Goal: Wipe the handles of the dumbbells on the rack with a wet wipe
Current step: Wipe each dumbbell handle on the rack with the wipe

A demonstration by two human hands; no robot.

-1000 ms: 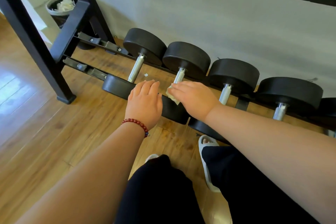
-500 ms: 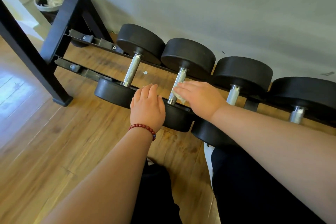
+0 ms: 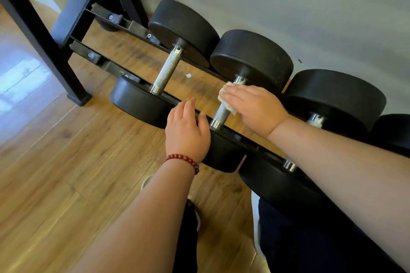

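The wet wipe (image 3: 226, 100) is wrapped over the upper half of a knurled steel handle (image 3: 218, 115) - the handle of the second dumbbell (image 3: 250, 57) from the left end of the row. The right hand (image 3: 253, 108) holds it there, fingers close together and curved over the bar, with pale edges of the wipe showing past the fingertips and under the palm; the thumb is out of sight. Below the wipe the lower stretch of the handle is bare down to its collar.

The left hand (image 3: 187, 131) rests just beside that bare stretch, on the near black head of the same dumbbell and the rack's front rail (image 3: 97, 60), its fingers relaxed and slightly apart, holding nothing. A red bead bracelet (image 3: 180, 158) circles that wrist.

To the left lies the first dumbbell (image 3: 166, 71), its handle fully uncovered; to the right more black dumbbells continue the row, partly hidden by the right forearm. All sit across the two low rails of the black rack (image 3: 73, 6), which stands on a wooden floor (image 3: 55, 162) against a grey wall (image 3: 288, 6). A small white scrap (image 3: 188, 75) lies on the floor between the rails.
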